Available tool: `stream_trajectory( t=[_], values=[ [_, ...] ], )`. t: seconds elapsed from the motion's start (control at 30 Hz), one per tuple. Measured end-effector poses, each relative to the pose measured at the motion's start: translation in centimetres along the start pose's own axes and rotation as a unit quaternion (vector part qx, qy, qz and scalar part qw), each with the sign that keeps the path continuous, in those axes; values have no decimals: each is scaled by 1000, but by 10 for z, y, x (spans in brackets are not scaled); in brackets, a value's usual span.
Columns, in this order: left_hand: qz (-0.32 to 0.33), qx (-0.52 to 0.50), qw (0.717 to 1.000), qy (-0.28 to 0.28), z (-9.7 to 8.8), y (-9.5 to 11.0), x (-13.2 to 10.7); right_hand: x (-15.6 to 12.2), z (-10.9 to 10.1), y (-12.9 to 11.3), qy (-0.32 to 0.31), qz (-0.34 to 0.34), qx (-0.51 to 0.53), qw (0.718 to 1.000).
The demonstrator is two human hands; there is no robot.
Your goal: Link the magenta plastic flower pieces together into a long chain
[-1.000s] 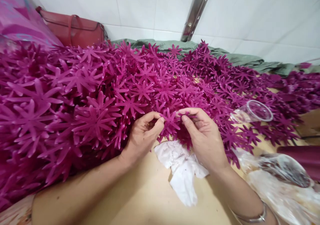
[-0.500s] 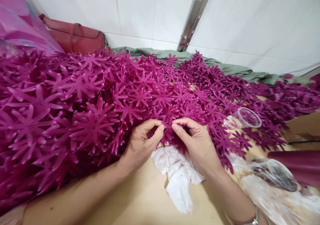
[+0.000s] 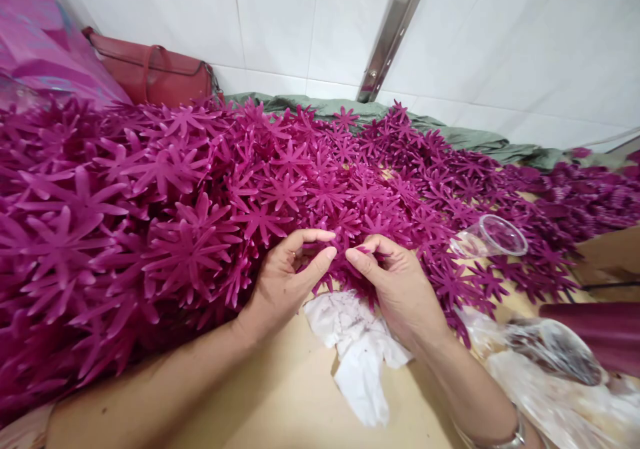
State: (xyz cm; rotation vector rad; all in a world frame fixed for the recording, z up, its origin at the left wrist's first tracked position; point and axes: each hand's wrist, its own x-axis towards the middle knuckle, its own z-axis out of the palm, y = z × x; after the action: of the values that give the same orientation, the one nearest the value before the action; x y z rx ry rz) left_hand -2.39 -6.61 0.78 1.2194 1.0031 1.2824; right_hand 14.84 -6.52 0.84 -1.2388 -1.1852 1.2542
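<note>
Magenta star-shaped artificial flower pieces (image 3: 187, 249) lie heaped across the table beyond both hands. My left hand (image 3: 280, 282) is at the near edge of the heap, its thumb and forefinger parted with nothing visible between them. Just to its right, my right hand (image 3: 407, 286) pinches a magenta flower piece (image 3: 364, 250) between thumb and fingers, and most of that piece is hidden. A crumpled white tissue (image 3: 361, 362) with dark specks lies below the hands.
A clear plastic cup (image 3: 487, 237) lies on its side at the right. Nearer me are plastic bags (image 3: 555, 396) and a dark red cylinder (image 3: 595, 336). A red handbag (image 3: 150, 69) and green cloth (image 3: 480, 139) sit along the tiled wall (image 3: 280, 22).
My left thumb and forefinger have parted from the flower piece. The right hand has drawn slightly to the right, still pinching a magenta piece.
</note>
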Motion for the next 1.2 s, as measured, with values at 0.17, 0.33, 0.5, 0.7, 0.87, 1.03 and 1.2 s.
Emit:
stream_trajectory(
  t=[0.17, 0.33, 0.5, 0.7, 0.87, 1.03, 1.2],
  values=[
    [46, 19, 999, 18, -1, -3, -3, -1, 1, -4, 0, -9, -12, 1000],
    [174, 112, 978, 13, -3, -3, -4, -3, 4, -11, 9, -73, -118, 990],
    [208, 148, 967, -20, -3, -3, -3, -8, 7, -12, 28, -217, -248, 944],
    [133, 91, 986, 37, -4, -6, 1, -7, 7, -12, 32, -160, -196, 967],
    [59, 36, 995, 77, -3, -8, 2, 2, -1, -9, 180, -135, -38, 974],
    [97, 45, 992, 72, -3, -4, -2, 4, -2, -11, 211, -164, -13, 964],
    [241, 171, 952, 79, -7, 1, -7, -4, 4, -15, 135, -221, 9, 966]
  ],
)
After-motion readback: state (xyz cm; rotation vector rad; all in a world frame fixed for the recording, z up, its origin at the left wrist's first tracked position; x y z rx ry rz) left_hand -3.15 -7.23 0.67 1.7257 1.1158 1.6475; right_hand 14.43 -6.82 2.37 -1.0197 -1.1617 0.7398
